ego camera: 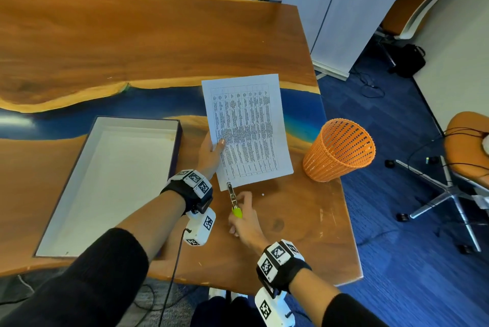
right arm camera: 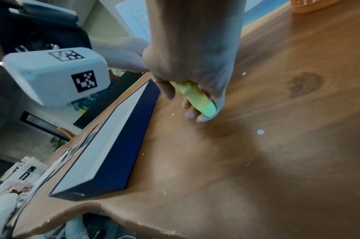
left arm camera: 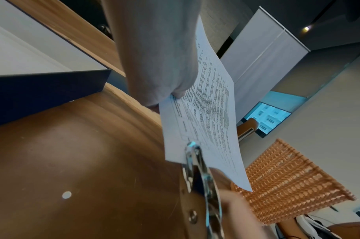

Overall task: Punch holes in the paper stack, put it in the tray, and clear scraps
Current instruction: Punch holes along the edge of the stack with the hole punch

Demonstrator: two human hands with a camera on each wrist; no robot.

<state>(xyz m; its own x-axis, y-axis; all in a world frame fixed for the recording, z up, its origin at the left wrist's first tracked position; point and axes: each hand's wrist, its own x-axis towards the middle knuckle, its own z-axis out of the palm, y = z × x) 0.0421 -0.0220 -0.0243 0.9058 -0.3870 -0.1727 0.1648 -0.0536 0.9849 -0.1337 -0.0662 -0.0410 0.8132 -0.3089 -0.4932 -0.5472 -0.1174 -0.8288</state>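
Note:
A printed paper stack (ego camera: 248, 128) is held above the wooden table (ego camera: 132, 43), gripped at its left edge by my left hand (ego camera: 211, 152), thumb on top. My right hand (ego camera: 244, 217) grips the green handles of a metal hole punch (ego camera: 233, 199). The punch's head sits over the stack's near left corner (left arm camera: 190, 148). The green handle (right arm camera: 195, 97) shows inside my curled fingers in the right wrist view. An empty white tray (ego camera: 116, 181) with dark outer walls lies to the left. Small round white scraps (ego camera: 262, 194) (left arm camera: 66, 195) (right arm camera: 260, 132) lie on the table near the hands.
An orange mesh bin (ego camera: 338, 150) stands at the table's right edge, tilted toward me. Office chairs (ego camera: 463, 154) and cables are on the blue carpet to the right. The table's near edge runs just below my right wrist.

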